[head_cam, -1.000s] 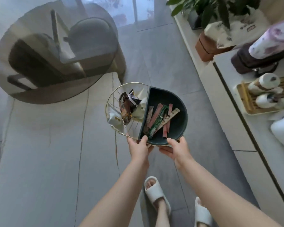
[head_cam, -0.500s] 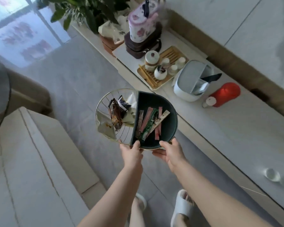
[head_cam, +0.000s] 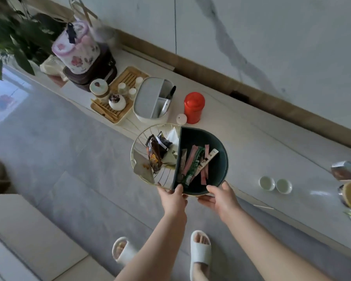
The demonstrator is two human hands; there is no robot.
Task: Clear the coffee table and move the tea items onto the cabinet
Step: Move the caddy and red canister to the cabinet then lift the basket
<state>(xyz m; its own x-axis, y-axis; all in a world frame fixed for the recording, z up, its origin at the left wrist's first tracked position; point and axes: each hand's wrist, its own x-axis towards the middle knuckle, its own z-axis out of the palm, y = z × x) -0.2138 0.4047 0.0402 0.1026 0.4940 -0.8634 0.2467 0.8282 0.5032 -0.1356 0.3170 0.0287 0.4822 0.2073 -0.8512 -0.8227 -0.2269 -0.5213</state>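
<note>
- Round snack tray (head_cam: pixel 221 159), held in the air above the front edge of the cabinet surface (head_cam: pixel 272 142). Both hands grip its near rim.
- Left hand (head_cam: pixel 173 199): thumb hooked over the rim at the divider, grip pinching the tray; fingers underneath hidden.
- Right hand (head_cam: pixel 221 199): thumb on the dark rim, fingers curled under the base; grip pinching the tray.
- Tray's left half is gold wire basket, holding crumpled snack packets (head_cam: pixel 156 155); print on them too blurred to read.
- Right half is a dark green bowl with long sachet sticks (head_cam: pixel 195 165), pink, green and white; lettering illegible.
- On the surface toward the left end: bamboo tea tray (head_cam: pixel 128 78) carrying a lidded jar, a round pot and small cups.
- Just beside it, a grey-white box (head_cam: pixel 150 98) with compartments; a dark-handled tool stands in it, kind unclear.
- Red tin (head_cam: pixel 194 107) upright near the box, a small white lid (head_cam: pixel 181 119) beside it.
- Two small white cups (head_cam: pixel 276 184) near the front edge, well to the right.
- Right edge: items cut off by the frame, hard to make out.
- Far left end: floral container (head_cam: pixel 75 49) on a dark case, plant leaves partly cut off.
</note>
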